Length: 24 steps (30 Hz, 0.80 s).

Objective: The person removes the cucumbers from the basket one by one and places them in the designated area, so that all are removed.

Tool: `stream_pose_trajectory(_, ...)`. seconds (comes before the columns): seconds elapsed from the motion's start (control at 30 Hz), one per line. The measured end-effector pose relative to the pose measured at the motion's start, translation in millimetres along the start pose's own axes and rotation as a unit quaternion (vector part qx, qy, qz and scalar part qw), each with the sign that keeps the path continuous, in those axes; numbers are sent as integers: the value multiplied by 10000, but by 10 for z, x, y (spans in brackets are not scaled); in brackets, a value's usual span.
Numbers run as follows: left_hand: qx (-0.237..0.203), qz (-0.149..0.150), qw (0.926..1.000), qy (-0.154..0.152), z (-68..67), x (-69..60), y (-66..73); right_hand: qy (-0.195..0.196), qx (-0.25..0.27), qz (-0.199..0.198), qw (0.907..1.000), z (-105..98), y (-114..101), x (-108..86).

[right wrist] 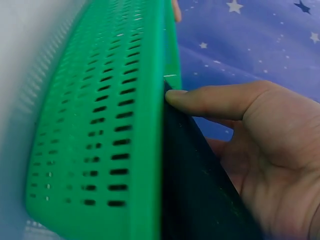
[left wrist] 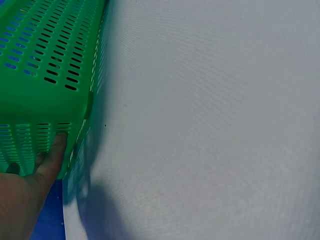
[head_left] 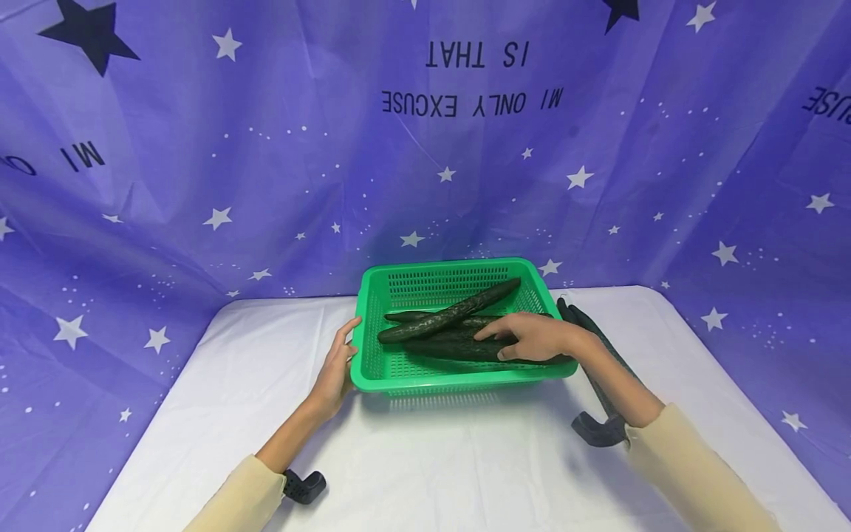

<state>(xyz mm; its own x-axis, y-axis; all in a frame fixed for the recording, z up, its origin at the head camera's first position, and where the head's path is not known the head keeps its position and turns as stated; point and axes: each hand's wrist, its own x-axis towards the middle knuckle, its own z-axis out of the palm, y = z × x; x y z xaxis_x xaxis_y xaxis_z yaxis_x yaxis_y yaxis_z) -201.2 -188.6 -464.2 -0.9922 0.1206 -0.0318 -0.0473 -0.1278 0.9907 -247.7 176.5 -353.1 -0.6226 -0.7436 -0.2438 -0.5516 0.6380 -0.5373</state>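
A green plastic basket [head_left: 459, 382] holds several long dark green cucumbers [head_left: 448, 314]. The left hand [head_left: 332, 378] touches the basket's left side; in the left wrist view, this hand [left wrist: 30, 195] has a fairly straight finger against the basket's slotted wall [left wrist: 45, 95]. Reaching over the basket's right part, the right hand [head_left: 538, 336] grips a cucumber [head_left: 452, 349] lying along the near side. The right wrist view shows the right hand [right wrist: 270, 135] with its thumb on a dark cucumber [right wrist: 195, 175], the other fingers beyond it, beside the green rim [right wrist: 150, 150].
To the right of the basket, more dark cucumbers [head_left: 601, 340] lie on the white-covered table [head_left: 425, 465], partly behind the right forearm. A purple curtain [head_left: 372, 170] with stars and lettering surrounds the table's back and sides. Both wrists wear black mounts.
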Motion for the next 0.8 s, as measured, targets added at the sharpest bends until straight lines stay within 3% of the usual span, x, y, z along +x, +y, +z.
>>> stream_pose_trajectory(0.2,2,34,10000,62,5,-1,3,393,369,13,9985,-123,-12,-212)
stream_pose_trajectory(0.4,4,-29,10000,41,-13,1,-11,885,767,357,9925,-243,57,-490)
stream_pose_trajectory(0.8,39,-41,10000,62,3,-4,6,2097,1072,844,9682,-421,281,-1137)
